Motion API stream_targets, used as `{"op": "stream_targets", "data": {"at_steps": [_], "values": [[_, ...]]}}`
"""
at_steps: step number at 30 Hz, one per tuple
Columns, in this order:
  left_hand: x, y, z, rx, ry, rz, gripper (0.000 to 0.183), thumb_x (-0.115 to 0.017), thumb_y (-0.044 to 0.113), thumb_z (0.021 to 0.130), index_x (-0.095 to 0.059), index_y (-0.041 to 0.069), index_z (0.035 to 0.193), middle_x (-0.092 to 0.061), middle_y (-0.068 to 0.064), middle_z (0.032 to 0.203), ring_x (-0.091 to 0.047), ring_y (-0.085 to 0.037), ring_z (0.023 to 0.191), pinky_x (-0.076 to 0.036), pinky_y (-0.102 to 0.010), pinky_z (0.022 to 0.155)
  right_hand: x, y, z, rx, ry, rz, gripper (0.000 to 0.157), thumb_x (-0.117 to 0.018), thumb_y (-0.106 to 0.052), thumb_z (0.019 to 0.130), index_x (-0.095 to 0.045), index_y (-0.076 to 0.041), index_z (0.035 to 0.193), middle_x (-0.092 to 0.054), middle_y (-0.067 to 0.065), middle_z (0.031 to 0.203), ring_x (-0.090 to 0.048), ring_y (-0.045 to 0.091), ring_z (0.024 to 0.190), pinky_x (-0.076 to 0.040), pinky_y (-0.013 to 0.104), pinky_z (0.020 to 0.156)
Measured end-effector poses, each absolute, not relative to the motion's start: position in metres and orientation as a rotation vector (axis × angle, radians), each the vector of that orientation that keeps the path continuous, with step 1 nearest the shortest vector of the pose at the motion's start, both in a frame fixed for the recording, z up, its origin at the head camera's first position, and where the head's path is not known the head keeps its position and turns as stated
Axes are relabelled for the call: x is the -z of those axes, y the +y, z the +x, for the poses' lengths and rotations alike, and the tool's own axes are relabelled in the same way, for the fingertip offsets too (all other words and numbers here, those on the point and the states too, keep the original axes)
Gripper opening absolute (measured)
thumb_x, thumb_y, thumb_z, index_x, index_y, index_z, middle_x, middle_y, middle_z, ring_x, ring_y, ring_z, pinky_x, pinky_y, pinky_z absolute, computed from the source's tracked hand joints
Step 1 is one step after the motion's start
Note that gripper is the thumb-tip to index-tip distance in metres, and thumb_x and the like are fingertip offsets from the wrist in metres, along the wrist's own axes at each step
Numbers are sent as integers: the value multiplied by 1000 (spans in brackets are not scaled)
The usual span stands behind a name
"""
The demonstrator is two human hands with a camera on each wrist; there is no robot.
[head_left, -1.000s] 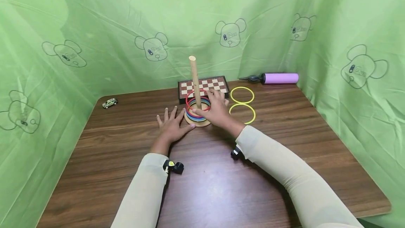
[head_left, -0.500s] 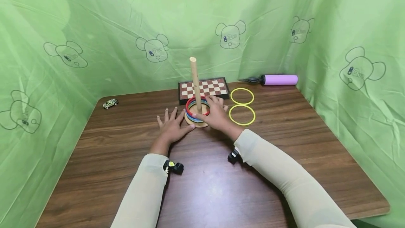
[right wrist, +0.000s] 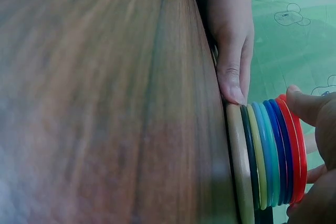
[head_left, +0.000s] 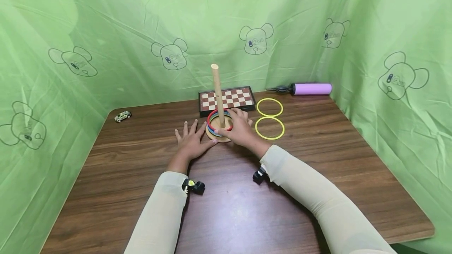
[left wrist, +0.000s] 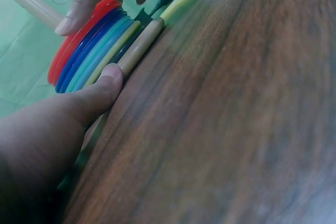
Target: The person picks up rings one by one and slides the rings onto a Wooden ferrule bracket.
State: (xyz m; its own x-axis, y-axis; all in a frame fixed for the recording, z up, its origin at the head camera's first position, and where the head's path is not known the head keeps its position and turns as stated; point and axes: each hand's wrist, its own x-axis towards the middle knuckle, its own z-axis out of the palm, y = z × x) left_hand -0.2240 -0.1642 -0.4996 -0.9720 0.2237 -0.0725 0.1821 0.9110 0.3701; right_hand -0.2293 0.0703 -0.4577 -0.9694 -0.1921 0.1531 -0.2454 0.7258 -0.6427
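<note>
A wooden peg (head_left: 218, 93) rises from a round wooden base (right wrist: 239, 161) on the table. Around the peg lies a stack of coloured rings: dark green lowest, then yellow, light blue and teal, blue (right wrist: 283, 156), and red on top. My right hand (head_left: 241, 130) pinches the top red ring (right wrist: 298, 156) between thumb and fingers, low on the stack. My left hand (head_left: 192, 143) lies with fingers spread flat on the table, its thumb (left wrist: 111, 78) touching the base's near edge. Parts of the ring stack are hidden behind my right hand in the head view.
Two yellow rings (head_left: 269, 139) lie flat on the table, right of the base. Behind the peg is a checkered game board (head_left: 241, 96). A purple hand pump (head_left: 312, 89) lies at the back right, and a toy car (head_left: 123, 116) at the far left. Green curtains (head_left: 212, 19) surround the table.
My right hand has lowered the red ring from a tilted position above the stack until it sits level on top of it. The left hand stays put.
</note>
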Motion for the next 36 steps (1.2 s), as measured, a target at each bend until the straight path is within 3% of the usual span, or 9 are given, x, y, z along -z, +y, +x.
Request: {"op": "stream_targets", "data": {"at_steps": [10, 18, 24, 36], "values": [[501, -163, -225, -535, 2967, 322, 103, -46, 92, 94, -24, 34, 176, -9, -12, 186, 7, -53, 170, 13, -82, 126, 455, 79, -227, -1143, -2813, 389, 106, -91, -57, 86, -41, -15, 169, -35, 19, 174, -29, 42, 159, -33, 69, 117], [502, -163, -226, -527, 2961, 315, 102, -48, 90, 95, -22, 34, 176, -8, -11, 186, 9, -52, 170, 15, -81, 126, 457, 111, -225, -1152, -2771, 278, 101, -91, -50, 87, -45, -8, 166, -37, 21, 172, -31, 45, 158, -28, 76, 117], [503, -165, -228, -521, 2957, 305, 103, -46, 93, 93, -21, 36, 176, -7, -10, 187, 9, -52, 170, 14, -81, 127, 469, 144, -227, -1100, -2781, 180, 102, -88, -61, 86, -46, -14, 166, -40, 18, 172, -32, 44, 158, -30, 73, 115], [505, -166, -227, -556, 2963, 307, 104, -47, 94, 92, -23, 38, 176, -8, -9, 187, 9, -52, 170, 15, -80, 127, 463, 199, -215, -1106, -2766, 116, 103, -95, -45, 84, -44, -8, 166, -40, 24, 169, -31, 49, 154, -28, 75, 113]]}}
